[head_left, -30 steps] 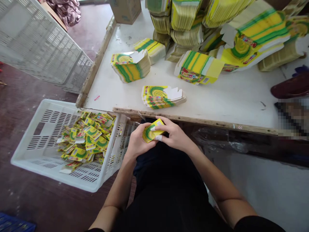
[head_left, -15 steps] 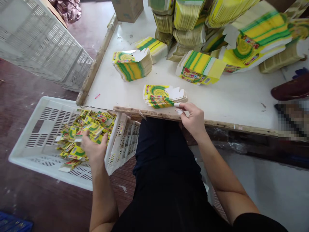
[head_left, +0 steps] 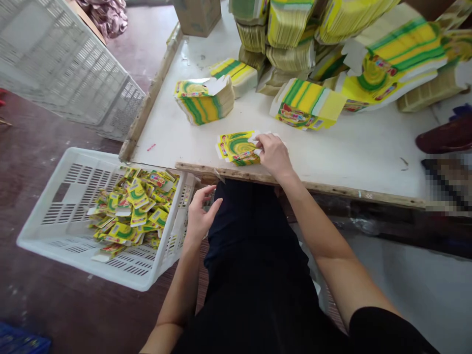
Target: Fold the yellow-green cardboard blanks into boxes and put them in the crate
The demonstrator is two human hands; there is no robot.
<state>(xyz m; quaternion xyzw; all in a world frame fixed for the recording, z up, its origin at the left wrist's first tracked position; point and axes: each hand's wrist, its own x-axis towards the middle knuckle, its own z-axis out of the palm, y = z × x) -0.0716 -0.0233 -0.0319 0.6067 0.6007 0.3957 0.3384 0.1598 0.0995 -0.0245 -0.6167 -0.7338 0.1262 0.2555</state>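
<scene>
Near the table's front edge lies a small pile of flat yellow-and-green cartons. My right hand is at the pile's right end, with thumb and fingertips pinched on the top carton's white flaps. White covers show on some of its fingertips. My left hand hovers between the crate and my legs, thumb and fingers apart, holding nothing. Beside it on the left, a white plastic crate holds a heap of folded yellow cartons.
On the white table stand a carton bundle, another bundle and tall carton stacks behind. A brown box sits at the far left corner. More white crates rise left of the table. Wooden strips edge the tabletop.
My left hand has moved right, from over the crate to beside the table edge. My right hand has moved up and left onto the top carton, which now sits turned on the pile.
</scene>
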